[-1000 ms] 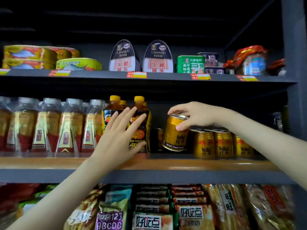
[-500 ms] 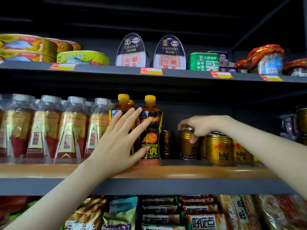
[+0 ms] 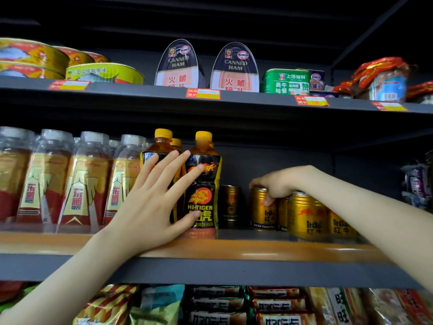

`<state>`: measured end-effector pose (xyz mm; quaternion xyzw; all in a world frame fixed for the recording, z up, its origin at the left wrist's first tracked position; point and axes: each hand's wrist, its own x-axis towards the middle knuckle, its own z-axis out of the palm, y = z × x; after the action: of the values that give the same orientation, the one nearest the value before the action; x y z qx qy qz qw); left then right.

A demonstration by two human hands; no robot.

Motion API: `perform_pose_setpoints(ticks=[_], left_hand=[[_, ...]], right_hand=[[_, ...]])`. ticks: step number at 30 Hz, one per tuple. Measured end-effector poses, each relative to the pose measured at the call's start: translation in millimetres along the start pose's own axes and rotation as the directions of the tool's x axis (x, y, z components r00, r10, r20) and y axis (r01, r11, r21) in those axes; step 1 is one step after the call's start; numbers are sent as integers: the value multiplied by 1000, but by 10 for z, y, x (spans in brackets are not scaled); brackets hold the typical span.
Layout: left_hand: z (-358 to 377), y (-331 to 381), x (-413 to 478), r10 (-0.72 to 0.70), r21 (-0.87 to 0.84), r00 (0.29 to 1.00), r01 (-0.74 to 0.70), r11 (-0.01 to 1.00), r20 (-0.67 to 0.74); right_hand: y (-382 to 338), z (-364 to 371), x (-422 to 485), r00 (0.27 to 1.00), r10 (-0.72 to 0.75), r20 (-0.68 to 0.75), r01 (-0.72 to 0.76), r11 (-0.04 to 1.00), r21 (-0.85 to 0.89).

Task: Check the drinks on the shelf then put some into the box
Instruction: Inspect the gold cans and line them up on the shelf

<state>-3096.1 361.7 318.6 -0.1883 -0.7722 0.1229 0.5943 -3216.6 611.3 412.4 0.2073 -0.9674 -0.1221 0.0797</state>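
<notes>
Two ham tins (image 3: 180, 64) above gold cans (image 3: 307, 214)

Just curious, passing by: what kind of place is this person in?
Most likely a small grocery or convenience store: price tags on the shelf edge, rows of identical gold drink cans and bottles, and canned ham displayed above.

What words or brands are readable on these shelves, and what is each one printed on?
"CANNED HAM": oval tins
"HI-TIGER": orange-capped bottle
"RedBull": gold cans
"东鹏": clear bottles
Price tags and snack packets: too blurred to read.
</notes>
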Motion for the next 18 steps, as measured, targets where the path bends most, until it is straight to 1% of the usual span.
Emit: perform_pose_setpoints(ticks=[5, 9, 12, 14, 15, 18], left_hand=[[-6, 1, 2, 3, 7, 1000, -3, 1000, -5], [-11, 14, 2, 9, 2, 1000, -9, 1000, -1], [-56, -33, 14, 44, 40, 999, -44, 998, 19], [-86, -87, 26, 60, 74, 997, -63, 995, 39], [-92, -106, 27, 60, 77, 997, -64, 995, 48], [-83, -111, 7, 61, 91, 996, -66, 994, 62]], right_hand=[[99, 9, 23, 998, -62, -31, 65, 993, 102], [181, -27, 41, 996, -87, 26, 81, 981, 174], [127, -58, 77, 998, -38, 44, 31, 989, 143], [9, -79, 132, 1000, -25, 16, 22, 988, 154], [-84, -79, 175, 1000, -23, -11, 25, 991, 132], [-414, 1, 354, 996, 4, -90, -5, 1000, -17]])
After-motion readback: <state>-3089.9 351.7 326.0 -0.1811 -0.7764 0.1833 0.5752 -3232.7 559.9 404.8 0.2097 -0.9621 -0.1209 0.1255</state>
